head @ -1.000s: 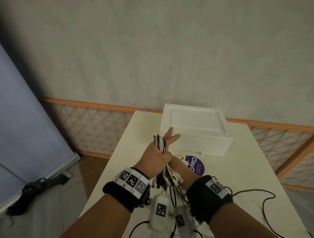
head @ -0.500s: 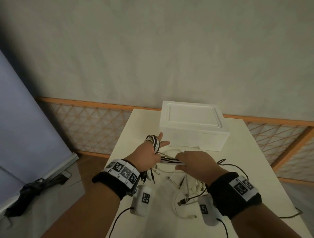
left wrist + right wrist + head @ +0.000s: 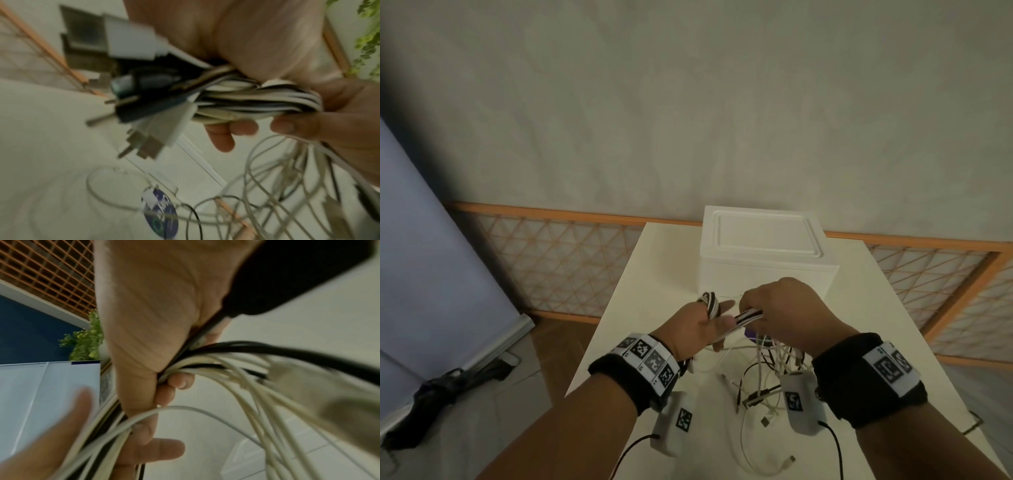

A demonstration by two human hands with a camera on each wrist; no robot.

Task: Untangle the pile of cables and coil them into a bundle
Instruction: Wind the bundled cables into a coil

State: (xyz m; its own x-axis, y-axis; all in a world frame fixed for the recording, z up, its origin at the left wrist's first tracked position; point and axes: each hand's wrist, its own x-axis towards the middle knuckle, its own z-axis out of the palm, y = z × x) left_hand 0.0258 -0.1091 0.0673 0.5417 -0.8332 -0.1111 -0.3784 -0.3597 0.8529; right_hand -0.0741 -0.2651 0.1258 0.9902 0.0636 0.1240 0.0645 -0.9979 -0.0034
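A coil of black and white cables (image 3: 710, 303) is wound round the fingers of my left hand (image 3: 722, 313), held above the white table (image 3: 893, 342). In the left wrist view the fingers and thumb curl round the coil (image 3: 257, 104), and several plug ends (image 3: 144, 116) stick out beside it. My right hand (image 3: 753, 308) sits just right of the left fingers and grips the run of strands (image 3: 748, 315) leading off the coil. In the right wrist view its fingers close round the white and black cables (image 3: 226, 369). Loose ends (image 3: 767, 380) hang below onto the table.
A white foam box (image 3: 763, 253) stands on the table just beyond the hands. A purple round sticker (image 3: 162, 216) lies under the cables. The table's left edge (image 3: 602, 329) drops to a wooden floor with a black bag (image 3: 441, 387). An orange lattice fence (image 3: 558, 260) runs behind.
My right hand came out from under the left wrist, swung right, then rose to the left fingers with the strands. The left hand sank a little with its coil.
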